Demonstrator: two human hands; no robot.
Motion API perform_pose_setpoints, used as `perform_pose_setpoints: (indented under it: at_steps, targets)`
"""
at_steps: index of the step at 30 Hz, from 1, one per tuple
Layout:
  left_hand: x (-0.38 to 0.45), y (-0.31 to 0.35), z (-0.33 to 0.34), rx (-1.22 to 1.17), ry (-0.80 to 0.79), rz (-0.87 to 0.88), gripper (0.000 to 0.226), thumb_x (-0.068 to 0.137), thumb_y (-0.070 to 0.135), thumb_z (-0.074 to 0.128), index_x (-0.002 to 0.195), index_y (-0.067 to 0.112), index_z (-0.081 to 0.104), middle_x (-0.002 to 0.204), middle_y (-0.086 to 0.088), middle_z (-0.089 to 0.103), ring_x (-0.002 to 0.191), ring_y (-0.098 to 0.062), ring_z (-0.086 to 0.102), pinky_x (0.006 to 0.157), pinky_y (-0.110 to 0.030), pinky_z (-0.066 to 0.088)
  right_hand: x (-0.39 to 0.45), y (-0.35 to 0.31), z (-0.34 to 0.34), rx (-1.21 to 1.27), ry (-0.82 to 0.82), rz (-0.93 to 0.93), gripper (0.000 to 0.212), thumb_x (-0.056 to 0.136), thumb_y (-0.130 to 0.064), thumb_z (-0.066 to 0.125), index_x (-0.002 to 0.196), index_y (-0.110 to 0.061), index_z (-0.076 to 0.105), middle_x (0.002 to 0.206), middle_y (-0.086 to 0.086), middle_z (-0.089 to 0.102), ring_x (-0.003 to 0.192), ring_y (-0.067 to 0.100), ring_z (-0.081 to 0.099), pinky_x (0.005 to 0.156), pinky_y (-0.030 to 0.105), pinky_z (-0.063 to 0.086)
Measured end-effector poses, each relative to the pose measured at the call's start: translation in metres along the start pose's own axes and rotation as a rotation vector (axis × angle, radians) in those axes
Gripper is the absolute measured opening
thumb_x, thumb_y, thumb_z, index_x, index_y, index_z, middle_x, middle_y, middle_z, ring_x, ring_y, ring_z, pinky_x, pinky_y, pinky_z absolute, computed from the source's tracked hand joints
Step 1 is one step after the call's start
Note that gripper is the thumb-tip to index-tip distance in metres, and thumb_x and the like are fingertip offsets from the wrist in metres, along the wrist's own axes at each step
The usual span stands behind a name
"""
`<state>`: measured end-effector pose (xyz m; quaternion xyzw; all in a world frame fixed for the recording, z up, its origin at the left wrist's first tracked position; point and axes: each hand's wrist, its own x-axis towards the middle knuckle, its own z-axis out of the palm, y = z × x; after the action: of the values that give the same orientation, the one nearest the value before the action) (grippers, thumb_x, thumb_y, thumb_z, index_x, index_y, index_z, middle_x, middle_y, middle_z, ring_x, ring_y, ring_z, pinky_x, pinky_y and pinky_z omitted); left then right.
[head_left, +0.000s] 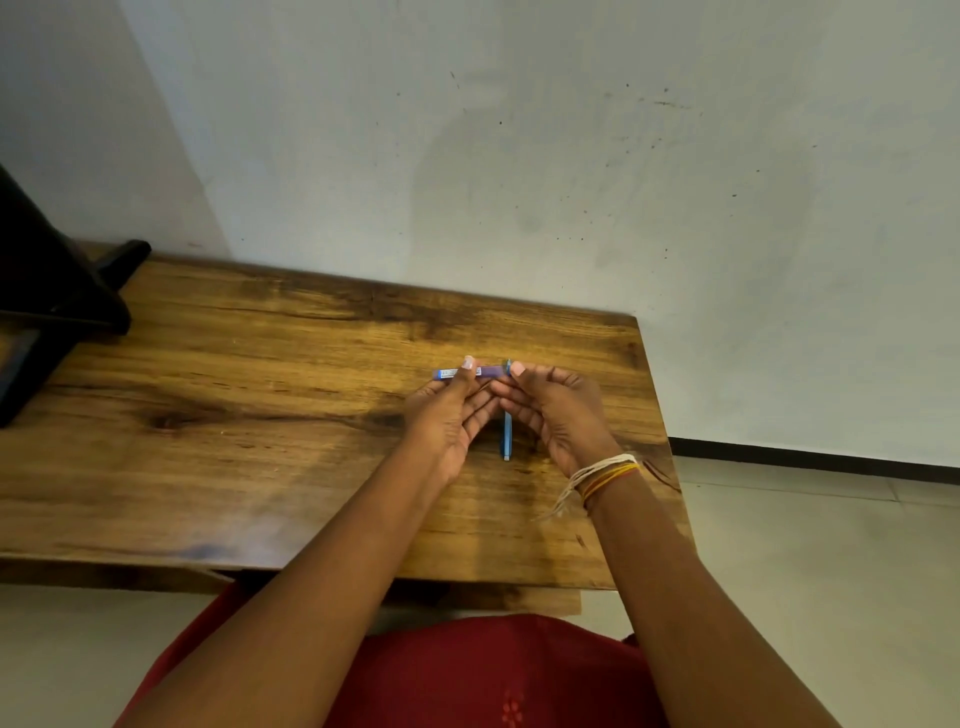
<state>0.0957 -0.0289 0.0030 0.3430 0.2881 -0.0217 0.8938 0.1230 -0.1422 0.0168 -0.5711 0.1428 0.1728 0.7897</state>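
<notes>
- Red garment (493, 675) nearest, forearms reaching forward over it.
- Left hand (452, 410) and right hand (556, 415), palms facing each other, fingers curled, pinch a purple pen (485, 371) held crosswise over the worktop (260, 415).
- Light blue pen (506, 439) runs lengthwise between the hands.
- Dark object (52, 291) stands far left.

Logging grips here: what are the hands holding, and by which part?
A purple pen: the left hand pinches its middle, the right hand its right end. A blue pen lies on the table between them.

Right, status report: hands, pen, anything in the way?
Left hand and right hand pinch purple pen, held level. Blue pen lies on table between hands. Nothing in the way.
</notes>
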Motion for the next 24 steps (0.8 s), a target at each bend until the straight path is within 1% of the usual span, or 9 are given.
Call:
perform_pose_setpoints:
  at_steps: [3,5,7,8,11,15,19,22,24]
  targets:
    - [0.001,0.001,-0.002,0.000,0.004,-0.009,0.022,0.090,0.015,0.061,0.100,-0.004,0.063,0.096,-0.018,0.069,0.080,-0.018,0.071,0.070,-0.025,0.060,0.002,-0.004,-0.004,-0.071,0.051,-0.017,0.020,0.087,-0.008,0.066,0.101,0.006,0.065,0.084,0.016,0.073,0.071,0.019,0.073,0.065,0.027,0.061]
    - [0.002,0.002,-0.004,0.020,0.005,-0.014,0.029,0.088,0.016,0.062,0.107,-0.006,0.062,0.102,-0.020,0.070,0.088,-0.021,0.071,0.071,-0.026,0.060,0.006,-0.009,-0.014,-0.240,0.202,-0.088,0.015,0.084,-0.010,0.070,0.095,0.000,0.069,0.080,0.011,0.072,0.068,0.016,0.071,0.063,0.026,0.060]
    - [0.003,0.003,-0.007,0.036,0.014,-0.012,0.032,0.087,0.016,0.064,0.110,-0.006,0.061,0.104,-0.021,0.070,0.090,-0.022,0.072,0.072,-0.028,0.060,0.010,-0.014,-0.032,-0.504,0.358,-0.196,0.010,0.082,-0.015,0.074,0.089,-0.008,0.072,0.073,0.003,0.070,0.064,0.012,0.068,0.063,0.023,0.058]
    - [0.004,0.003,-0.008,0.039,0.015,-0.011,0.032,0.086,0.016,0.065,0.109,-0.005,0.062,0.104,-0.021,0.071,0.090,-0.022,0.072,0.072,-0.028,0.060,0.011,-0.017,-0.041,-0.593,0.414,-0.229,0.009,0.081,-0.017,0.074,0.087,-0.010,0.073,0.070,0.001,0.069,0.062,0.011,0.067,0.063,0.023,0.057]
    - [0.005,0.003,-0.010,0.048,0.025,-0.014,0.030,0.085,0.015,0.066,0.108,-0.005,0.062,0.102,-0.020,0.071,0.088,-0.021,0.073,0.072,-0.028,0.060,0.012,-0.020,-0.067,-0.698,0.527,-0.203,0.008,0.081,-0.019,0.075,0.085,-0.013,0.073,0.068,0.002,0.069,0.061,0.014,0.068,0.069,0.029,0.059]
    - [0.006,-0.001,-0.004,0.063,0.025,-0.025,0.032,0.085,0.015,0.065,0.110,-0.005,0.061,0.101,-0.019,0.071,0.090,-0.021,0.072,0.074,-0.029,0.060,0.013,-0.018,-0.079,-0.760,0.558,-0.155,0.010,0.080,-0.022,0.076,0.078,-0.014,0.071,0.064,0.001,0.067,0.057,0.015,0.065,0.067,0.028,0.057]
    - [0.005,-0.004,-0.001,0.062,0.025,-0.032,0.031,0.086,0.016,0.065,0.109,-0.004,0.061,0.097,-0.018,0.072,0.087,-0.020,0.072,0.069,-0.027,0.060,0.012,-0.017,-0.077,-0.812,0.550,-0.178,0.019,0.080,-0.024,0.077,0.065,-0.024,0.065,0.063,-0.001,0.065,0.059,0.018,0.066,0.068,0.029,0.056]
    - [0.004,-0.003,-0.002,0.073,0.036,-0.032,0.032,0.086,0.016,0.065,0.111,-0.004,0.060,0.099,-0.019,0.071,0.090,-0.022,0.071,0.072,-0.028,0.060,0.011,-0.017,-0.079,-0.787,0.543,-0.156,0.014,0.079,-0.023,0.077,0.069,-0.020,0.068,0.063,-0.001,0.066,0.055,0.014,0.063,0.060,0.023,0.054]
    - [0.004,-0.002,-0.003,0.086,0.044,-0.025,0.026,0.086,0.016,0.065,0.105,-0.002,0.062,0.100,-0.019,0.071,0.090,-0.023,0.071,0.073,-0.029,0.060,0.012,-0.020,-0.079,-0.683,0.559,-0.098,0.010,0.081,-0.022,0.076,0.077,-0.014,0.070,0.065,0.002,0.066,0.054,0.013,0.060,0.056,0.021,0.052]
